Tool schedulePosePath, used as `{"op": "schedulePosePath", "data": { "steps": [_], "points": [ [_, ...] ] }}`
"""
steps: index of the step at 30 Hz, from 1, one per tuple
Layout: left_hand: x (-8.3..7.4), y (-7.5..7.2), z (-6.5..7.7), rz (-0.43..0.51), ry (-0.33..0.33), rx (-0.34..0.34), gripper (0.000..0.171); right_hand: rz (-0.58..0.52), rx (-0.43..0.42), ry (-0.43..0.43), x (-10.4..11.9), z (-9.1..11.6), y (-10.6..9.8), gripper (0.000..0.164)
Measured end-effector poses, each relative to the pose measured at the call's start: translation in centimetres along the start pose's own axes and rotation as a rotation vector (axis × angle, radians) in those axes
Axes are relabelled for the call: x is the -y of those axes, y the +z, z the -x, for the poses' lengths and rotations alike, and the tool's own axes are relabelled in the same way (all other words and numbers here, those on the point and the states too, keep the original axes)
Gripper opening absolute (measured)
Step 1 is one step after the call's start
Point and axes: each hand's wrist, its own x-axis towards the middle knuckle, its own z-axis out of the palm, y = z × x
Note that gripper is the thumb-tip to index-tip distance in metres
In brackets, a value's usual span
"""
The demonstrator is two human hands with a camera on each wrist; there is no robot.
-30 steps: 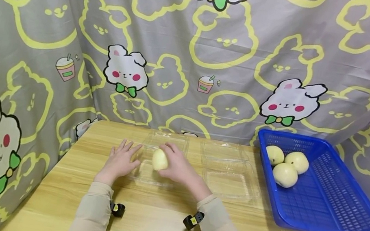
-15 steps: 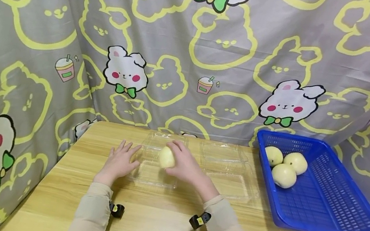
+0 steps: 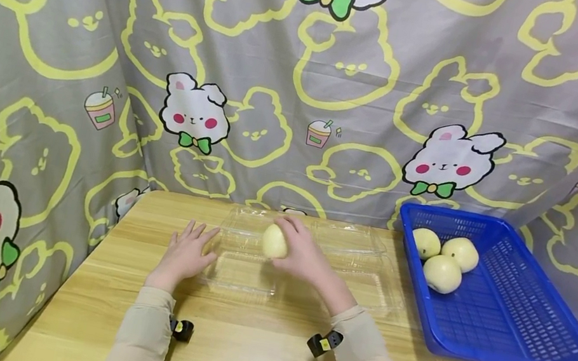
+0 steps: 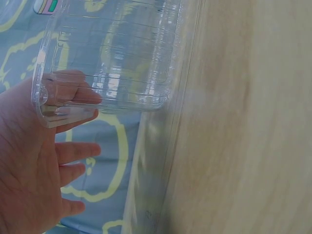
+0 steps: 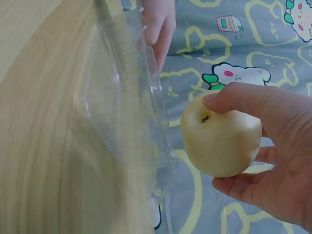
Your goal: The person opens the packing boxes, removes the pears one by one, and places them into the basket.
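Observation:
My right hand (image 3: 305,255) grips a round pale-yellow fruit (image 3: 275,242), holding it above the right part of a clear plastic clamshell box (image 3: 237,289). In the right wrist view the thumb lies across the top of the fruit (image 5: 222,141), beside its dark stem hollow, with fingers under and behind. My left hand (image 3: 188,256) is at the box's left edge, fingers spread. In the left wrist view the thumb shows through the clear wall of the box (image 4: 117,92), and the other fingers are straight and apart.
A second clear clamshell box (image 3: 353,308) lies just right of the first. At the right stands a blue plastic basket (image 3: 510,310) with 3 more pale-yellow fruits (image 3: 443,274) at its left end. A patterned grey curtain (image 3: 284,76) hangs behind the wooden table (image 3: 258,356).
My right hand has moved right and slightly away from me with the fruit, off the middle of the left box. My left hand has stayed in place.

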Motion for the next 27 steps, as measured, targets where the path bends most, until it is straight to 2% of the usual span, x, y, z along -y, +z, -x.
{"op": "schedulePosePath", "data": {
  "steps": [6,15,27],
  "points": [
    [0.0,-0.1,0.0,0.0,0.0,-0.005,0.062,0.026,-0.031,-0.032,-0.5,0.1,-1.0,0.086],
    [-0.1,0.0,0.0,-0.012,-0.004,0.003,0.062,0.043,-0.023,0.014,-1.2,0.8,-2.7,0.086],
    [0.0,0.1,0.0,-0.002,-0.006,-0.002,0.061,0.079,-0.046,0.036,-2.8,1.9,-5.0,0.082]
  ]
}}
